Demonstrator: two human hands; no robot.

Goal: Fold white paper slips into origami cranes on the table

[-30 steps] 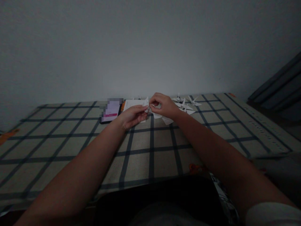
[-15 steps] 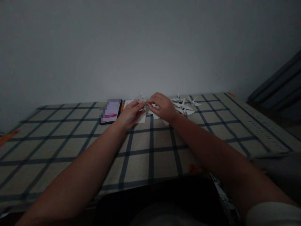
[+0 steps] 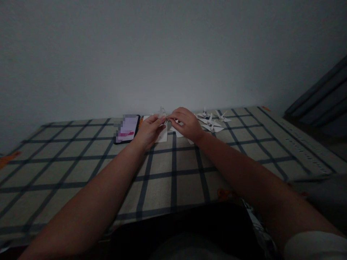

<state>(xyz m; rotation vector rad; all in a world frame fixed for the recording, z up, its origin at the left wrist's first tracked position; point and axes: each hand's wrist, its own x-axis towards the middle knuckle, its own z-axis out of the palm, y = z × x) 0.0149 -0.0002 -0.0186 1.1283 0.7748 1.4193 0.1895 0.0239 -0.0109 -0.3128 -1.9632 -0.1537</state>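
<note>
My left hand (image 3: 150, 130) and my right hand (image 3: 186, 122) meet over the table. Between their fingertips is a small folded paper piece (image 3: 163, 111), white and thin, its upper part sticking up above my left thumb. The left fingers pinch it from one side; the right thumb and forefinger pinch its other edge. Most of the piece is hidden by my fingers, so its exact shape cannot be made out. Under my left hand lies white paper (image 3: 163, 136). More white paper (image 3: 179, 133) shows beneath my right hand.
Several folded paper cranes (image 3: 213, 127) stand to the right of my right hand. A phone (image 3: 127, 129) with a lit screen lies left of my left hand. A checked cloth (image 3: 159, 173) covers the table, which meets a plain wall (image 3: 173, 54) behind.
Both hands stay in nearly the same place, still pinching the folded paper. The paper's upper part has shifted slightly left, and the fingers have moved only a little.
</note>
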